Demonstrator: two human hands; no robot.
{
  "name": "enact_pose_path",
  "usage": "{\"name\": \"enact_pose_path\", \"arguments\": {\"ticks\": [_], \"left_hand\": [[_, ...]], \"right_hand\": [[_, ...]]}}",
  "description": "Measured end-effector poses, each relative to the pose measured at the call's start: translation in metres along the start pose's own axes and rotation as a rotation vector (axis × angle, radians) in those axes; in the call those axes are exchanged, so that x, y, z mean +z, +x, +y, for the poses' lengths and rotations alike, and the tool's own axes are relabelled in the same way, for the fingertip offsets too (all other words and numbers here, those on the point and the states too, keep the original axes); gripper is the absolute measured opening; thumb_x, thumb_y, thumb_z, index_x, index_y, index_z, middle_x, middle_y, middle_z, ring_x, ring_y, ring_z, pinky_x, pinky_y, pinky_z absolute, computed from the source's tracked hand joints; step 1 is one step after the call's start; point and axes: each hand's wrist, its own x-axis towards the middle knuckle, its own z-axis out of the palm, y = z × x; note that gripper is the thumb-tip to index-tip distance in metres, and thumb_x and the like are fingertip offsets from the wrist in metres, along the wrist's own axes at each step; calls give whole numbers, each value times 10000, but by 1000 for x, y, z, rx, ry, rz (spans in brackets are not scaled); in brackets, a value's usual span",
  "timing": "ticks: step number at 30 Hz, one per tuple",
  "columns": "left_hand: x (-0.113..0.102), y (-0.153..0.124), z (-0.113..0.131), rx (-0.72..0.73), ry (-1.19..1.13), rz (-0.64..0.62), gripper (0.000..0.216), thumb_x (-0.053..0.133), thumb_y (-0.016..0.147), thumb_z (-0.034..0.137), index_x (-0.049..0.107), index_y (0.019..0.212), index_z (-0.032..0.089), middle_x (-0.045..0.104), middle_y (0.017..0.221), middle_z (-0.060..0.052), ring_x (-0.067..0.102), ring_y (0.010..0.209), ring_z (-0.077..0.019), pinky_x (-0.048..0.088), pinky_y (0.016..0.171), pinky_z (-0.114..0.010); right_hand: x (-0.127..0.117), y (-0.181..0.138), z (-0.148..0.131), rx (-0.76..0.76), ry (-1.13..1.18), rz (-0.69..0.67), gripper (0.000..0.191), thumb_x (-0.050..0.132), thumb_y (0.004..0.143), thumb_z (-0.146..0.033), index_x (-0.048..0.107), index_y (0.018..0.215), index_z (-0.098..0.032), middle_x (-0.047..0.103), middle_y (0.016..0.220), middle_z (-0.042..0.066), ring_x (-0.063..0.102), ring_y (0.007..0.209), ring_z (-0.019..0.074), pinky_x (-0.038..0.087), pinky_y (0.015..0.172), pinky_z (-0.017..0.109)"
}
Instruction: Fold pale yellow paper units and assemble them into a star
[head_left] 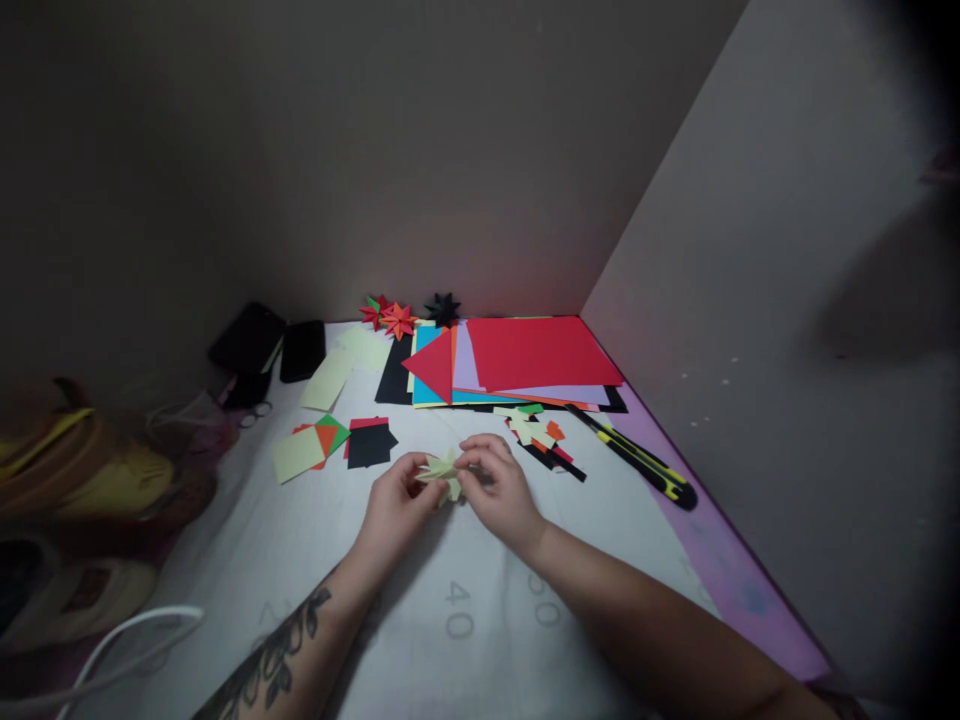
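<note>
A pale yellow folded paper star point(444, 474) is held between my two hands, just above the white sheet covering the table. My left hand point(401, 500) pinches its left points between thumb and fingers. On the other side, my right hand point(501, 490) grips its right points with thumb and fingertips. Just beyond my left hand lie small black paper squares point(370, 443) with red ones under them. Farther left, pale yellow squares point(296, 455) overlap orange and green ones. Beyond my right hand are loose paper scraps point(534, 432) in several colours.
A yellow and black utility knife point(643, 462) lies at the right. At the back are stacked coloured sheets point(540, 352), an orange paper star point(398, 320) and a black paper star point(443, 309). Scissors handles point(255, 413) and a black phone-like object point(303, 351) sit at the left. Walls stand behind and right.
</note>
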Motion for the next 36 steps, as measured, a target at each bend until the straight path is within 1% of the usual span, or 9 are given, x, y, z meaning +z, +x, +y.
{"name": "enact_pose_path", "arguments": {"ticks": [3,8,13,16,23,26,30,34,36], "left_hand": [[-1,-3,-1,121,158,26,166,614,784,269,617,923,178,683,818,-11,636,718,-154,479,663,-239],[-2,-2,-4,159,233,37,157,592,807,263,618,944,189,702,837,-16,657,744,-167,490,678,-246],[-3,-4,-3,185,314,38,150,567,834,275,617,949,193,706,859,-23,655,759,-169,484,691,-249],[-3,-7,-3,226,388,30,140,537,855,278,617,939,198,705,856,-20,646,751,-164,475,688,-244],[-4,-9,-4,279,519,10,159,506,865,248,613,979,220,720,893,-21,654,756,-164,458,698,-240],[-3,-10,-3,283,506,8,154,518,864,265,621,968,219,720,876,-21,648,732,-162,451,682,-238],[-3,-9,-1,250,395,21,148,556,838,279,633,942,206,715,835,-21,640,702,-162,454,656,-235],[-2,-6,1,151,246,22,178,598,793,272,616,950,189,699,780,-8,641,677,-159,468,632,-229],[-2,-4,1,108,202,16,194,613,774,269,606,949,187,693,755,1,640,663,-155,466,615,-224]], "right_hand": [[0,0,0,-41,-27,10,128,591,769,-110,640,791,-227,595,974,71,563,977,229,491,860,399],[0,0,0,-141,-57,32,148,589,780,-96,646,778,-232,592,979,64,538,982,229,475,860,409],[0,1,-1,-115,-66,-22,114,584,799,-112,628,779,-215,592,983,72,531,985,232,462,866,407],[0,1,-1,-91,-71,-49,139,540,816,-108,620,765,-208,594,991,77,528,998,233,457,871,408],[1,1,-2,-46,-93,-45,159,519,772,-86,599,720,-213,591,956,73,536,984,237,464,860,404],[2,1,-2,-15,-74,-44,151,525,749,-72,562,733,-217,601,911,60,546,953,227,479,832,385],[4,1,-2,-10,-34,-50,177,513,742,-54,544,771,-226,612,873,41,557,911,212,490,802,363],[2,-1,-4,-64,-71,-14,136,548,770,-90,569,779,-224,587,949,67,540,964,229,480,833,390],[0,-2,-5,-123,-133,8,120,573,780,-104,593,776,-221,569,938,70,529,951,233,472,831,401]]}}
